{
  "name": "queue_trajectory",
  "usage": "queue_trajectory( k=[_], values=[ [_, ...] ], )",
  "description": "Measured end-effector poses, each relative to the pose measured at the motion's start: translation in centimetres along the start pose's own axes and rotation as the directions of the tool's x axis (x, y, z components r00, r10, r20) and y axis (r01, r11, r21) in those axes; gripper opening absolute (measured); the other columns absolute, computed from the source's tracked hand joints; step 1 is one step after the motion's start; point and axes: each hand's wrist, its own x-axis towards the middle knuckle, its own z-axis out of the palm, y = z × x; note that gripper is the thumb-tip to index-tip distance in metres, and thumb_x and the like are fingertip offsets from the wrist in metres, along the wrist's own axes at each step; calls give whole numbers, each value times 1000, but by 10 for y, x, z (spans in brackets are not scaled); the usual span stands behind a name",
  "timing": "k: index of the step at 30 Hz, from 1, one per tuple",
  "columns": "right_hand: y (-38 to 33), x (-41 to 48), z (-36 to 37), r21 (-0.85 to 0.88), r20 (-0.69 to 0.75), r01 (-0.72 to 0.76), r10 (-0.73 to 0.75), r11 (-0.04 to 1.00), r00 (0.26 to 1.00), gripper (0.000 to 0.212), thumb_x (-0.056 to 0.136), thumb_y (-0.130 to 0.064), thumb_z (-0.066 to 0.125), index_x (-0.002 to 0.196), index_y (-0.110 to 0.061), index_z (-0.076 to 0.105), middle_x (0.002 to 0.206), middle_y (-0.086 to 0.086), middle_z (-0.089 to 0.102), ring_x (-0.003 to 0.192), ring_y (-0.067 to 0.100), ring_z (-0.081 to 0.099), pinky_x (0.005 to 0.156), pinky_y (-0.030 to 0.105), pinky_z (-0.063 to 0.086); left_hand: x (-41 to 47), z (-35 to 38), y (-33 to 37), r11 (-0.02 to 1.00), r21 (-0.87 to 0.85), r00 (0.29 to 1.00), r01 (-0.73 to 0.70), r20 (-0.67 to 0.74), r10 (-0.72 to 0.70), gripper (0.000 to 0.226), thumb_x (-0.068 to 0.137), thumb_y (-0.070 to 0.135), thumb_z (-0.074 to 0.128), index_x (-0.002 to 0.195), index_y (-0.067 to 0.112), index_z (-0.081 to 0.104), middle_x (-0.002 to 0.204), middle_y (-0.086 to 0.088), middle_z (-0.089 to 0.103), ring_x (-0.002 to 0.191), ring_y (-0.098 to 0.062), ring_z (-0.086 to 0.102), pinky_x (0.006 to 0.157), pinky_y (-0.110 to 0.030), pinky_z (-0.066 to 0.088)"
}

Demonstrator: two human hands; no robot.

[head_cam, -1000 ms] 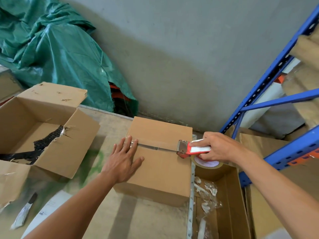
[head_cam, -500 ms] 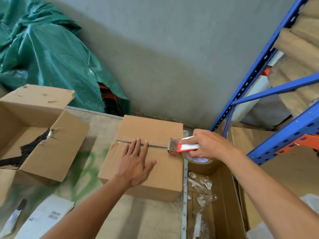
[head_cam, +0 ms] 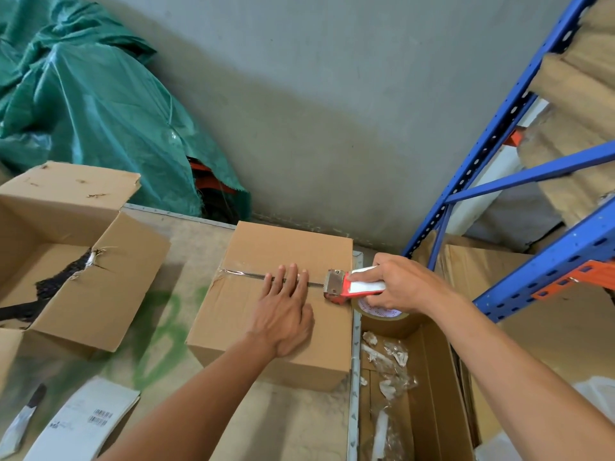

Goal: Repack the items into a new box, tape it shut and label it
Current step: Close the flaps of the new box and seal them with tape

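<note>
A closed brown cardboard box sits at the table's right edge, with clear tape along its top seam. My left hand lies flat on the lid, fingers straight, pressing over the taped seam. My right hand grips a red tape dispenser at the box's right edge, its metal blade touching the seam's end; the brown tape roll hangs below my hand. A white label sheet with barcodes lies at the table's front left.
An open, torn cardboard box stands at the left. A knife lies at the front left corner. An open carton with plastic scraps sits right of the table. Blue shelving rises at the right; a green tarp lies behind.
My left hand slid right along the taped seam toward the dispenser. My right hand with the dispenser stays at the box's right edge. The camera view shifted slightly.
</note>
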Motion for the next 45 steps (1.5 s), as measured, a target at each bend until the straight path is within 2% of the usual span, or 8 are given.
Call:
queue_trajectory(
  k=[11, 15, 20, 26, 30, 35, 38, 45],
  values=[
    [15, -6, 13, 101, -6, 10, -10, 995, 1000, 36, 91, -43, 70, 127, -43, 66, 94, -7, 51, 80, 12, 51, 66, 29, 41, 2, 12, 0, 1000, 22, 1000, -9, 11, 8, 73, 101, 64, -1, 161, 23, -11, 168, -3, -15, 152, -23, -23, 126, -43, -10],
    [28, -15, 7, 67, 14, -2, 1, 998, 1000, 18, 91, -43, 70, 109, -45, 67, 92, -10, 50, 79, 13, 51, 65, 27, 42, 3, 13, 0, 999, 34, 1000, 0, 30, -1, 74, 100, 65, -3, 160, 23, -12, 168, -4, -16, 153, -24, -23, 127, -45, -7],
    [48, -29, 4, 21, 19, -43, 42, 999, 999, 43, 90, -45, 70, 132, -48, 61, 90, -11, 46, 78, 12, 49, 64, 30, 40, 5, 11, 3, 999, 46, 999, -11, 43, 9, 74, 101, 63, -2, 161, 21, -10, 169, -6, -14, 154, -26, -18, 127, -47, -4],
    [44, -28, 5, -43, 13, -38, 39, 998, 999, 39, 93, -48, 66, 132, -48, 61, 95, -9, 45, 80, 11, 49, 63, 28, 40, 10, 4, 32, 997, 75, 1000, -12, 29, 9, 74, 95, 45, -4, 161, 11, -7, 169, -16, -11, 155, -33, -13, 126, -51, -4],
    [44, -27, 7, -32, 13, -50, 50, 998, 999, 50, 93, -49, 65, 141, -54, 51, 97, -9, 45, 81, 12, 49, 61, 26, 37, 10, 20, 54, 996, -46, 997, -75, 0, 75, 69, 102, 55, -1, 161, 20, -9, 167, -3, -15, 153, -23, -22, 125, -45, -12],
    [48, -33, 10, 24, 15, -64, 64, 998, 998, 39, 91, -47, 68, 130, -44, 64, 94, -6, 47, 78, 13, 50, 66, 35, 44, 10, 26, 48, 996, -9, 996, -83, -13, 83, 68, 103, 60, -2, 161, 25, -9, 167, 0, -17, 152, -21, -23, 125, -42, -12],
    [50, -37, 10, 1, 25, -58, 58, 998, 998, 29, 92, -48, 68, 119, -39, 68, 90, -10, 46, 74, 10, 47, 64, 31, 41, 11, 27, 48, 997, -1, 997, -81, -1, 81, 69, 102, 61, -3, 161, 25, -10, 167, -1, -16, 152, -22, -23, 125, -43, -12],
    [49, -41, 1, -116, 75, -42, 51, 992, 996, 35, 94, -48, 65, 128, -42, 64, 93, -6, 46, 78, 13, 49, 67, 34, 45, 12, 28, 49, 996, 5, 996, -89, -7, 89, 62, 103, 59, -3, 160, 36, -11, 168, -4, -13, 153, -25, -19, 126, -46, -9]
  ],
)
